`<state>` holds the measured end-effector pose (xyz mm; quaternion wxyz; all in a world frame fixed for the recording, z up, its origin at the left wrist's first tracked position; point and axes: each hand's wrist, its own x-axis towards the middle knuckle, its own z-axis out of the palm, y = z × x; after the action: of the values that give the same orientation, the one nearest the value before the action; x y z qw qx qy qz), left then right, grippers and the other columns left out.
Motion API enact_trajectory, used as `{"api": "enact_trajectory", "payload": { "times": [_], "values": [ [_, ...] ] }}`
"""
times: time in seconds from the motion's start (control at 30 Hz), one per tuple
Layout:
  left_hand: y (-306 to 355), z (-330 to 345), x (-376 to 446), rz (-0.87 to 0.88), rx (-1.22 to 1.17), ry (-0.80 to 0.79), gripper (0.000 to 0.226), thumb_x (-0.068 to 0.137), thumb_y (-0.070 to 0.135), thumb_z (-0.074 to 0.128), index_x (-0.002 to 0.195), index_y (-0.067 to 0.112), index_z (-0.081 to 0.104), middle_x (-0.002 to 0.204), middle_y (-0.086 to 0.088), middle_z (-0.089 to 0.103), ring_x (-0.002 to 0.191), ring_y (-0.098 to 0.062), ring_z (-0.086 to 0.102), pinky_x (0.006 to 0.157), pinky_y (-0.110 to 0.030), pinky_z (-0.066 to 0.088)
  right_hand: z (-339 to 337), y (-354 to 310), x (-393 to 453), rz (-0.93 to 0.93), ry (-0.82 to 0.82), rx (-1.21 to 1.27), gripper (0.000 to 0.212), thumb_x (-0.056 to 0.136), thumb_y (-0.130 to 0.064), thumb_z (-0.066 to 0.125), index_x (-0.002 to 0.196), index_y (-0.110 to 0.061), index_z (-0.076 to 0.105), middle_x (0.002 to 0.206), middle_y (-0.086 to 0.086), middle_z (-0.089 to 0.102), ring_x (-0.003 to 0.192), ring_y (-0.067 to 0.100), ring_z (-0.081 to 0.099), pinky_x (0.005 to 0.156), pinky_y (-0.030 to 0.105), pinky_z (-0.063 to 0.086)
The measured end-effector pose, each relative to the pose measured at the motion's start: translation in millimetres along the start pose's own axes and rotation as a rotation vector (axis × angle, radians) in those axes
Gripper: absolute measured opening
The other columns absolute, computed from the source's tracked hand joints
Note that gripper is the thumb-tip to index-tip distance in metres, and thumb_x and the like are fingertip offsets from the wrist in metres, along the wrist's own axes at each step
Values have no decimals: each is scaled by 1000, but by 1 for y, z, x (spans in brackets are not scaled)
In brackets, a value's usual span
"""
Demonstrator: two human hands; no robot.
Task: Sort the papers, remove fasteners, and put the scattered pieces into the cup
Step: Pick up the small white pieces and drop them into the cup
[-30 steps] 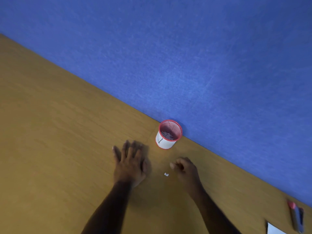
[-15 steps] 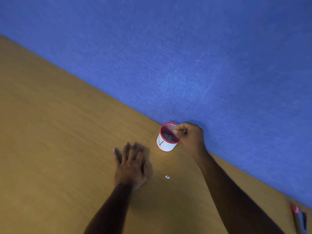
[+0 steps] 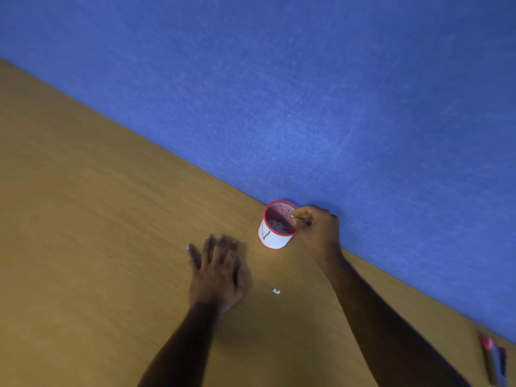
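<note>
A small red mesh cup [image 3: 275, 238] with a white paper band stands on the wooden table by the blue wall, with several small pieces inside. My right hand [image 3: 317, 233] is at the cup's right rim, thumb and forefinger pinched together over the opening; what they hold is too small to make out. My left hand [image 3: 216, 270] lies flat on the table, fingers spread, left of the cup. One small white piece [image 3: 276, 291] lies on the table between my forearms.
The wooden table [image 3: 97, 219] meets a blue felt wall [image 3: 307, 93] along a diagonal edge. Some markers [image 3: 494, 361] lie at the far right bottom corner near the wall.
My right hand rose from the table beside the white piece to the cup's rim with pinched fingers, and has held there. My left hand has stayed flat.
</note>
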<state>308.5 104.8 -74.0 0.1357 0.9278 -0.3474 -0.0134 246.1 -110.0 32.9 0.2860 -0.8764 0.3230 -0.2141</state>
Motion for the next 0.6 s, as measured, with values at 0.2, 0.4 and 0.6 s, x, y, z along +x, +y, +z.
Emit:
{"api": "enact_trajectory", "payload": {
  "times": [0.2, 0.4, 0.6],
  "values": [
    [1, -1, 0, 0, -3, 1, 61, 85, 47, 40, 138, 17, 53, 146, -11, 52, 140, -40, 40, 112, -72, 18, -6, -7, 3, -182, 4, -279, 7, 83, -11, 75, 89, -7, 77, 86, 15, 74, 87, 34, 64, 72, 42, 57],
    [0, -1, 0, -3, 9, 2, 61, 85, 47, 41, 137, 18, 52, 145, -12, 52, 140, -39, 39, 112, -71, 17, -11, 8, -14, -327, 106, -155, 10, 79, -6, 74, 86, -10, 78, 81, 7, 75, 76, 26, 63, 67, 32, 51],
    [1, -1, 0, -6, 14, 5, 62, 84, 47, 41, 138, 18, 53, 145, -11, 52, 139, -39, 40, 111, -72, 19, 2, 60, -78, -460, -253, -137, 17, 79, -7, 74, 94, -14, 77, 94, 0, 76, 87, 20, 68, 80, 31, 58]
  ]
}}
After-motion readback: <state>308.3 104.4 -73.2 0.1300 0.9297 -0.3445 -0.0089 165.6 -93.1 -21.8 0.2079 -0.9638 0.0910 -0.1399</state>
